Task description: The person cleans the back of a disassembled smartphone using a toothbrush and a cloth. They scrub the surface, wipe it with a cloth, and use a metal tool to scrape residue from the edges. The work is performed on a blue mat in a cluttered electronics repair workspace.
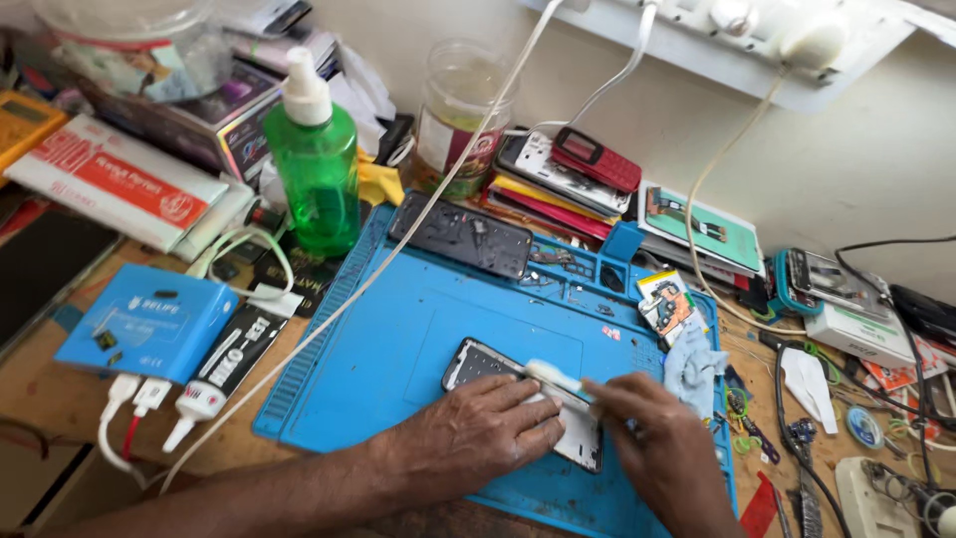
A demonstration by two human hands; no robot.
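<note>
phone frame [478, 361], flat on blue mat [398, 339]

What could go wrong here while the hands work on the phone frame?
The white brush in the right hand might push dirt into the open phone frame, which only the left hand steadies. The white cable crossing the blue mat might snag and drag things.

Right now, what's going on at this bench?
A person is working on an opened phone frame that lies on a blue work mat. The left hand presses down on the frame, while the right hand holds a small light-coloured brush with its head over the frame. A second dark phone panel lies at the mat's far edge, beside a green spray bottle.
</note>
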